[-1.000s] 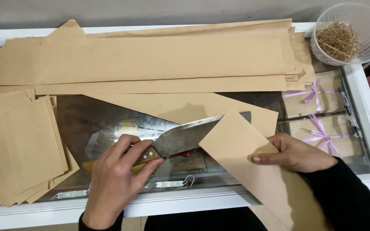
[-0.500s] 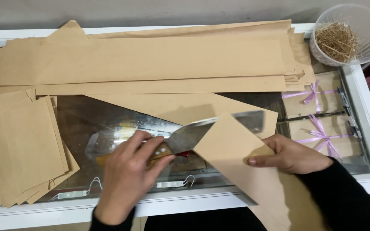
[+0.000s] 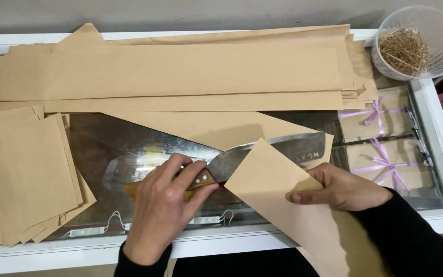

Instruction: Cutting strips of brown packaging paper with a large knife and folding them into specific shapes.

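The left hand [image 3: 162, 205] is closed around the wooden handle of a broad steel cleaver [image 3: 262, 156], whose blade lies inside a folded sheet of brown kraft paper [image 3: 278, 190], edge along the crease for slitting. The right hand [image 3: 342, 187] presses flat, fingers closed on the fold, pinning the sheet to the glass-topped surface [image 3: 98, 149] so it cannot slide.

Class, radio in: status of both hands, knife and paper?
Left hand grips knife handle. Right hand pins folded brown paper. Blade inside the fold. Nothing blocking.
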